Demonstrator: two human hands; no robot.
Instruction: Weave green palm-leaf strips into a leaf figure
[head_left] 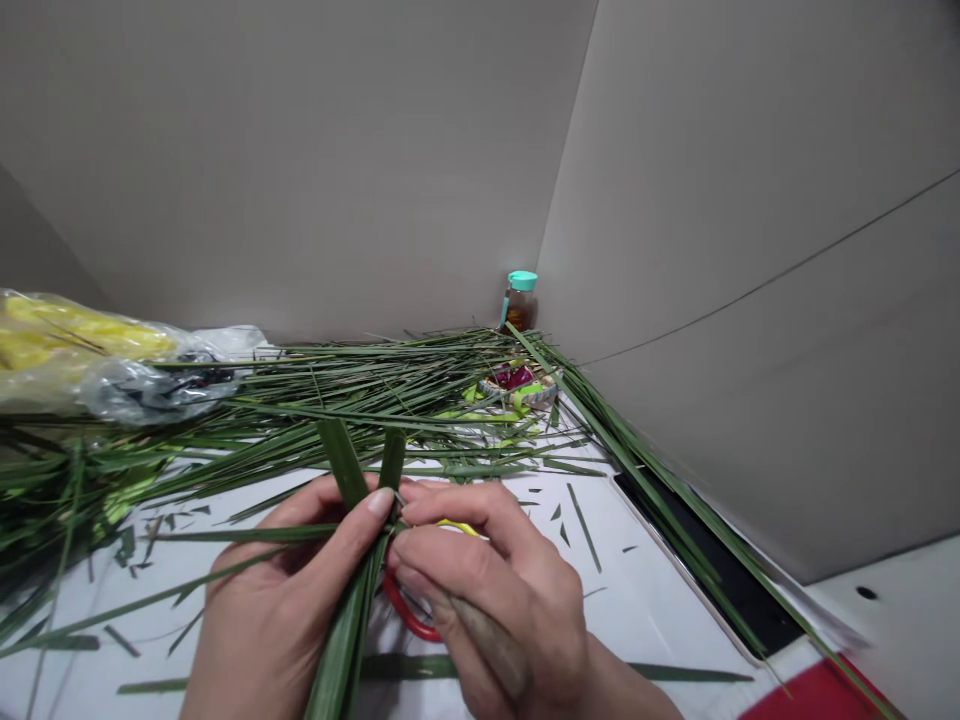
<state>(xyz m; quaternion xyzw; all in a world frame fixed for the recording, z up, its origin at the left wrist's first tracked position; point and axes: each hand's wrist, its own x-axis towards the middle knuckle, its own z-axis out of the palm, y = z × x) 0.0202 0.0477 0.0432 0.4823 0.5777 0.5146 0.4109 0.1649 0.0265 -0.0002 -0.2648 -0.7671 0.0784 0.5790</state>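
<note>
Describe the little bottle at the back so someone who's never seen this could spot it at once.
Find the corner where the two grey walls meet, behind the heap of long green leaf strips. A small glass bottle stands upright there, with dark amber contents. Its bright teal cap sets it apart from the flat round woven dish in front of it.

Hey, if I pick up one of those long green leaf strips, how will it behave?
The leaf strip is probably light and fairly stiff lengthwise, since it stands upright above the left hand. Its long, narrow ends would likely droop, and its smooth surface may slip.
</note>
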